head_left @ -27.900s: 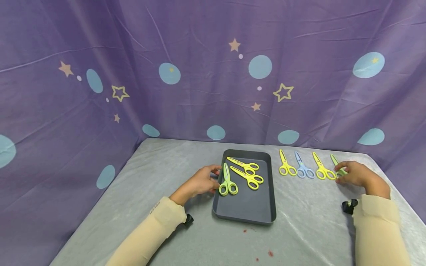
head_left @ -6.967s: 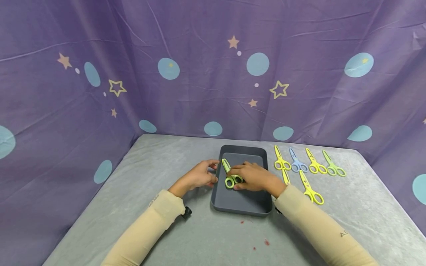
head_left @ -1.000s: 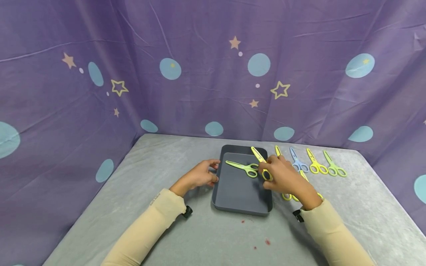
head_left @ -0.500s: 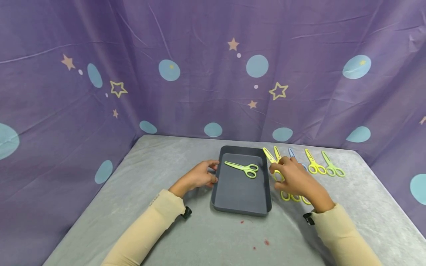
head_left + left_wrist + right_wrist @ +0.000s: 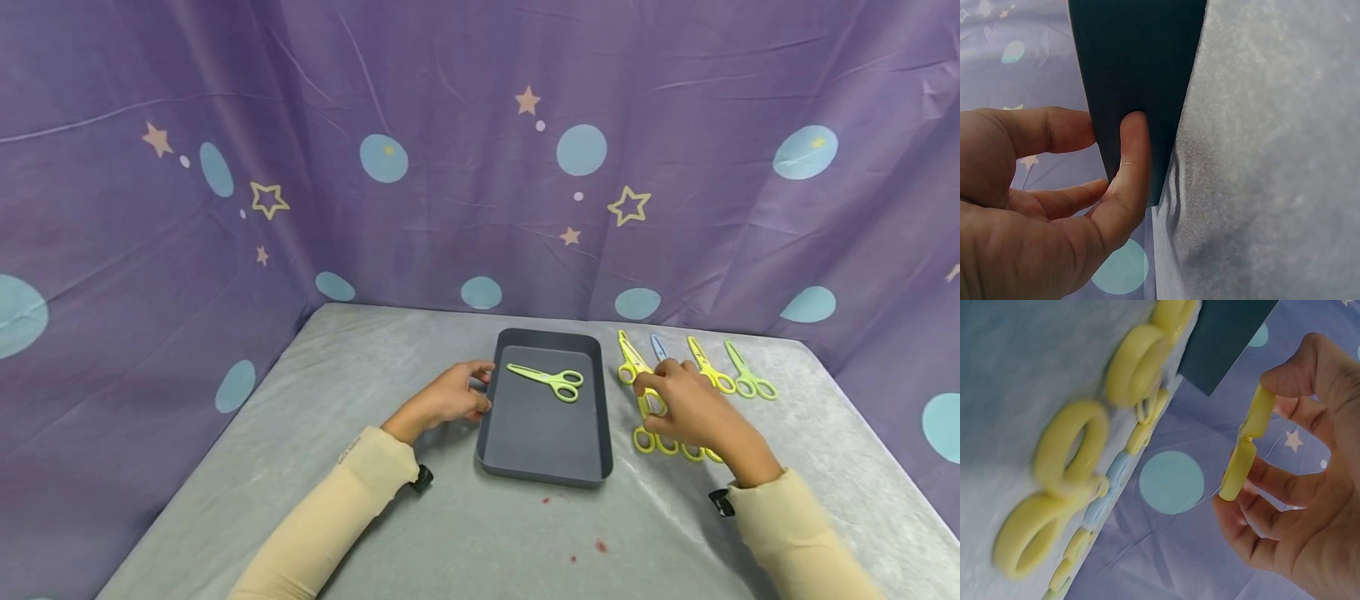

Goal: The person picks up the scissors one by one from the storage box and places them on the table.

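The dark grey tray (image 5: 540, 446) has one pair of green scissors (image 5: 551, 378) lying in its back half. At the tray's left wall, my left hand (image 5: 444, 402) rests with relaxed fingertips against the rim and outer side. My right hand (image 5: 688, 407) pinches yellow scissors (image 5: 1239, 469) by the handle loops, between thumb and fingertips. These scissors are above the table right of the tray, blades pointing away and overlapping another yellow pair in the head view. Below the right hand, two more yellow scissors (image 5: 656, 439) form a front row, their blades mostly hidden by it.
In the back row, blue scissors (image 5: 658, 346), yellow scissors (image 5: 701, 354) and green scissors (image 5: 742, 367) lie side by side, right of the overlapped yellow pair. A purple patterned curtain (image 5: 420, 225) hangs behind the grey-covered table (image 5: 315, 500).
My right hand has carried the yellow scissors rightward from over the tray's right rim. Much earlier, two yellow pairs lay in the tray. The left hand has stayed at the tray's wall.
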